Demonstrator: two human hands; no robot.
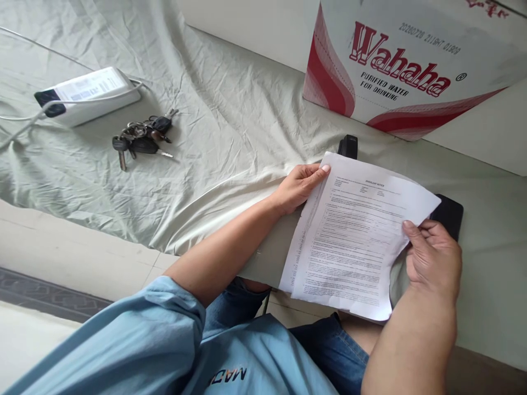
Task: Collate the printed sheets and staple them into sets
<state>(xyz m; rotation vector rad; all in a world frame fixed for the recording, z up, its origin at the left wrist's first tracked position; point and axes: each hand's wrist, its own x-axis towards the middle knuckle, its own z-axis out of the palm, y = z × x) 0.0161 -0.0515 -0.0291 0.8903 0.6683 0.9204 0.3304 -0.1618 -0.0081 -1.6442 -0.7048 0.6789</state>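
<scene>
White papers [349,241] are occupying the centre-right of the head view, tilting above the person's lap and the edge of the cloth [230,109]. At least two sheets are overlapping, the lower one showing along the left side. The step in hand, as judged, is holding the papers up, printed face toward the wearer. Any further move would be calling for a firm pinch on both sides, since the right edge is bowing and the sheets are lying out of line.

Left hand [302,186]: the thumb is pressing on the top left corner, the fingers curling together beneath; the gap is closing to paper thickness. Right hand [434,249]: the thumb is bearing on the right edge, the fingers bending behind it; how closely they are pressing underneath cannot be told.

A black item [349,147], possibly a stapler, is protruding beyond the papers' top edge; a flat black item [450,216] is lying partly hidden near the right hand. Keys [144,137] and a white device [90,93] are resting well apart, at left. A carton [405,66] is standing behind.
</scene>
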